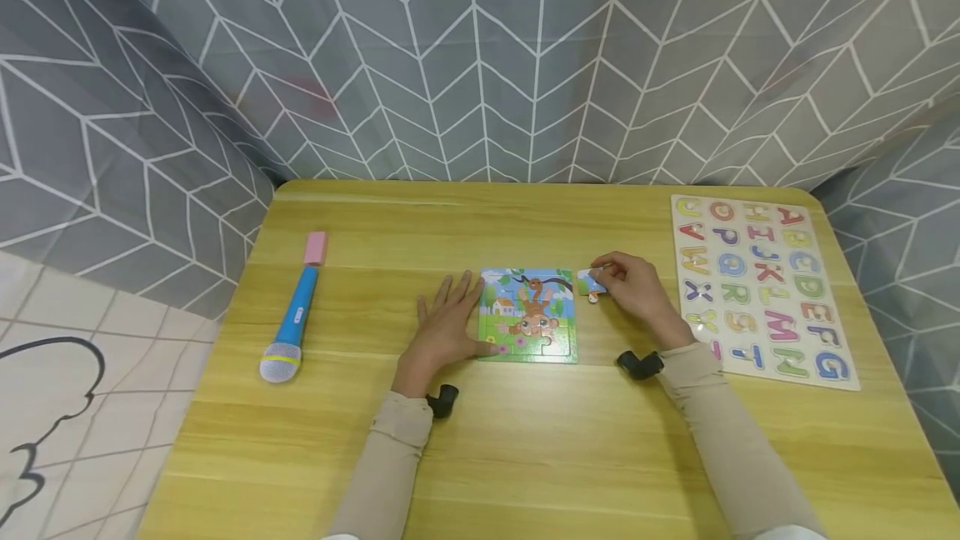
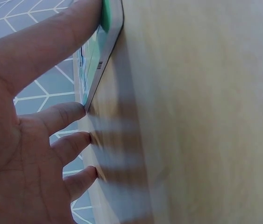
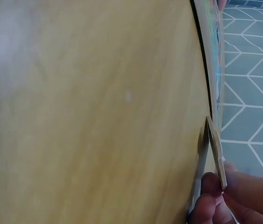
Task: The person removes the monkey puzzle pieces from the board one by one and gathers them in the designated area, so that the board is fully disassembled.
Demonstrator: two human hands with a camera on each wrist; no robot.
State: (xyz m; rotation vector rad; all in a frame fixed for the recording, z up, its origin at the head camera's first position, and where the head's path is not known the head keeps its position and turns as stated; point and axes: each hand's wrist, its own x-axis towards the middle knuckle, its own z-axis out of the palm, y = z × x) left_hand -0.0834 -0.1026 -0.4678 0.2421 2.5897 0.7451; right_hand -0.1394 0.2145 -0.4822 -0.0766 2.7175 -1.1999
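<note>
At the far left of the table [image 1: 525, 457] lies a blue microphone [image 1: 294, 319], with a pink block [image 1: 315, 247] just beyond its handle end. The left hand [image 1: 442, 325] comes next, its fingers spread wide, the thumb over the near left corner of the monkey puzzle [image 1: 528, 315], which lies flat between the two hands. The puzzle looks light and stiff, like thin board or wood; its glossy face would probably slide under a push, so its rim seems the place to steady it.

Just right of the puzzle is the loose piece [image 1: 588, 282], pinched between the thumb and fingers of the right hand [image 1: 636, 288]. It too should be light and rigid, best taken by its opposite edges; its narrow knob is likely the part easiest to chip. Further right lies the letter board [image 1: 753, 282].

The left wrist view shows what the head view hides: the puzzle's pale side edge and the thumb set over its rim. The right wrist view shows the piece nearly edge-on, thin and tilted, with its far end close to the table. Only the head view gives the printed picture; a pale patch at its lower right may be glare or bare backing, which cannot be told.
</note>
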